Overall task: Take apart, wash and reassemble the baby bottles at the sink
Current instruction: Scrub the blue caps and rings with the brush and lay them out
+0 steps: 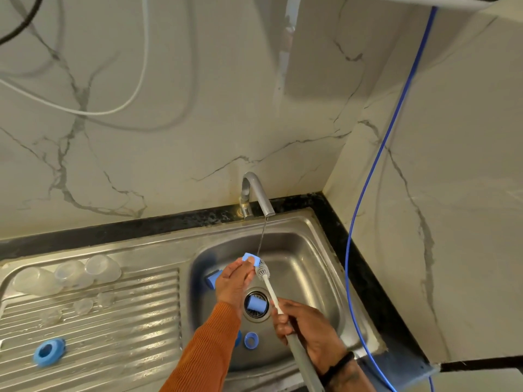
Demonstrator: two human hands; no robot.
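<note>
- Right hand (304, 325), nearest: fingers wrapped round the grey handle of a bottle brush (267, 281), shaft angled up and left toward the tap stream.
- Near left, on the ribbed draining board (113, 335): one blue screw ring (48, 351) lying flat, apart from the rest.
- Sink basin (311, 264), near side: a small blue ring (251, 340) on the floor, just right of the orange sleeve (209, 346); another blue piece partly hidden behind the sleeve.
- On the drain strainer: a blue cap (256, 304) on its side.
- Left hand (235, 281), mid-basin: pinches a blue collar piece (252, 258) with fingertips; brush head meets it, under a thin stream from the tap (256, 193).
- Behind the left hand: one more blue part (212, 279) against the basin's left wall.
- Far left on the draining board: three clear bottle bodies (68, 274) lying together, small clear teats near them.
- Step, as judged: washing stage, bottles already apart, blue parts being scrubbed singly.
- Next move calls for: working the bristles through the collar, rinsing, setting it on the draining board, then picking another blue part from the basin. Wet plastic, slip risk over the drain.
</note>
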